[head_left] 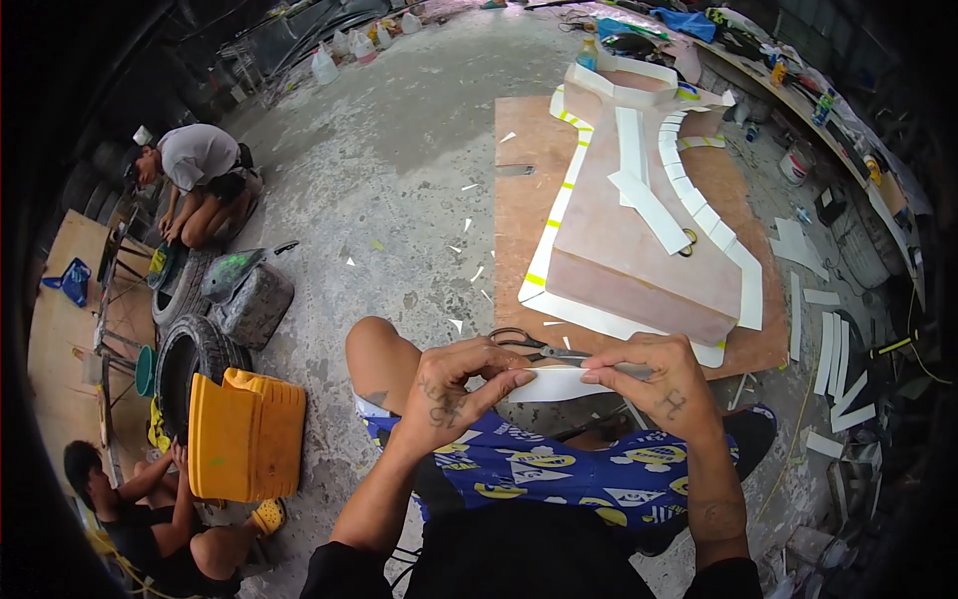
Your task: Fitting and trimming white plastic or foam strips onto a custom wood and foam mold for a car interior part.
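Note:
A short white strip (556, 386) is stretched between my two hands above my lap. My left hand (451, 384) pinches its left end between thumb and fingers. At the other end my right hand (661, 379) grips it the same way. Just beyond my fingertips is a pair of dark-handled scissors (547, 349); whether they touch my left fingers I cannot tell. Farther out, a large flat pinkish panel (639, 230) edged with white strips and bits of yellow tape lies on a brown board (519, 215). Two loose white strips (654, 213) cross on the panel, beside a tape roll (689, 243).
Cut white strips (828, 354) and small scraps (457, 325) litter the concrete floor. To the left are a yellow crate (249, 434), tires (195, 364) and two people, one crouching (205, 170), one sitting low (140, 519). A cluttered bench (828, 130) runs along the right.

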A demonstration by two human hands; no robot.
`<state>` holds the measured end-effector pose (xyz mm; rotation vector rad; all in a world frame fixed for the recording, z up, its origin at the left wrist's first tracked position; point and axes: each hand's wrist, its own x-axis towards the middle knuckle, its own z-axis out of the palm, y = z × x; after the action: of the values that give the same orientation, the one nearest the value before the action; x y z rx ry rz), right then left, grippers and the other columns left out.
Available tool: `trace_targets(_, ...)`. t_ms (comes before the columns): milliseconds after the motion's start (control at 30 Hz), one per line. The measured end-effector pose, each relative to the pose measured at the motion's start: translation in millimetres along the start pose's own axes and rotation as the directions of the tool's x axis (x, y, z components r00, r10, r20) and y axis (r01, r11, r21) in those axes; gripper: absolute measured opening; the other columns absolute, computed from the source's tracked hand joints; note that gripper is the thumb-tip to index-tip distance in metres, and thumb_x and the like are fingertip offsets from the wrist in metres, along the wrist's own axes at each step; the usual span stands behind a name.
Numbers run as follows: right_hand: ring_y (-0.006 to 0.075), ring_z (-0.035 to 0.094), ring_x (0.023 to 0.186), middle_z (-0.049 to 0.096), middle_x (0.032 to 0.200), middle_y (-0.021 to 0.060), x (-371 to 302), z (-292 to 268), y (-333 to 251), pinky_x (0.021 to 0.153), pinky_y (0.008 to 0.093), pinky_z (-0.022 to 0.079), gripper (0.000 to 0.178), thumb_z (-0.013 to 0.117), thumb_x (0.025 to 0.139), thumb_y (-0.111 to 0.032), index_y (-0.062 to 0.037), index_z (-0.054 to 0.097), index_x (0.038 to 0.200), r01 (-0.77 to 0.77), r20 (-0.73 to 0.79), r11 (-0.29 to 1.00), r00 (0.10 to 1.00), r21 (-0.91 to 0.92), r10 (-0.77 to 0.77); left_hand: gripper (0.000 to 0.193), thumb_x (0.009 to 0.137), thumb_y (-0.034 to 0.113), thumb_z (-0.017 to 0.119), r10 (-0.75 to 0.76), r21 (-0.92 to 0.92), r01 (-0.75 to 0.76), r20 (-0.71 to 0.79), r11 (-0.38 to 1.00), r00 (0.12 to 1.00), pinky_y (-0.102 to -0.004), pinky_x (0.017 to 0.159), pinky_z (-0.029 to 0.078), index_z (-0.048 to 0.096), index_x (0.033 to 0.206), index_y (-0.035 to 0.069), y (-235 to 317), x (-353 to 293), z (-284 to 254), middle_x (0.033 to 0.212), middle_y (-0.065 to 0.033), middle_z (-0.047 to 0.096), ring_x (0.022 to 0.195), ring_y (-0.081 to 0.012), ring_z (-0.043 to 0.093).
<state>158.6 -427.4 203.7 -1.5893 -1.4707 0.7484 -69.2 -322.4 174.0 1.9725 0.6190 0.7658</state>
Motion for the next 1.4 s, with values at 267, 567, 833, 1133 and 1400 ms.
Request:
trace_targets(267,0.012,0.066,0.084,0.071,0.093,0.0105,-28.7,-15.4,56.5,0.075,0.0245,0.053,0.04,0.075,0.082,-0.006,0.0009,0.062,0.119,-0.236,0.024,0.813,0.964,0.532,0.264,0.017,0.085,0.003,0.072,-0.295,-0.427,0.291,0.058,0.856,0.954,-0.0179,0.061,0.047,0.07,0.101,-0.004,-20.2,6.2,30.5,0.088,-0.003,0.065,0.074,-0.005,0.06)
trace_targets(567,0.014,0.066,0.083,0.067,0.098,0.0054,-88.1,19.9,136.9,0.064,0.028,0.056,0.028,0.069,0.089,-0.015,-0.0033,0.062,0.114,-0.024,-0.253,0.38,0.709,0.925,0.659,0.016,0.085,0.005,0.073,-0.284,-0.397,0.402,0.325,0.825,0.902,-0.0219,0.066,0.05,0.07,0.099,-0.002,-70.2,53.8,121.7,0.081,-0.0061,0.069,0.073,-0.0081,0.062)
trace_targets(833,0.0146,0.063,0.076,0.067,0.094,0.0074,-98.8,-18.6,222.2,0.059,0.0265,0.052,0.023,0.069,0.088,-0.011,-0.0002,0.063,0.107,0.152,-0.515,0.505,0.443,0.85,0.734,0.023,0.091,0.002,0.055,-0.089,-0.474,0.345,0.483,0.81,0.871,-0.0233,0.07,0.048,0.067,0.11,-0.003,-118.7,115.2,233.0,0.082,-0.0029,0.064,0.072,-0.0087,0.057)
trace_targets(1133,0.0149,0.063,0.083,0.067,0.096,0.0062,-91.7,-58.6,265.7,0.062,0.028,0.05,0.023,0.07,0.087,-0.012,-0.0027,0.064,0.107,0.063,-0.47,0.505,0.48,0.861,0.741,0.019,0.08,-0.003,0.067,0.36,-0.047,-0.358,0.208,0.932,0.909,-0.0325,0.059,0.05,0.066,0.098,0.004,-111.1,143.7,274.4,0.08,-0.0107,0.06,0.065,-0.0244,0.06)
trace_targets(1400,0.0152,0.062,0.083,0.066,0.097,0.0059,-90.2,-66.4,281.0,0.061,0.0286,0.049,0.024,0.069,0.085,-0.012,-0.0033,0.063,0.107,0.124,-0.481,0.473,0.392,0.872,0.784,0.029,0.072,-0.002,0.071,0.562,0.153,-0.588,0.182,0.795,0.807,-0.0364,0.063,0.051,0.066,0.1,0.006,-109.9,154.5,286.2,0.087,-0.0074,0.062,0.075,-0.0262,0.059)
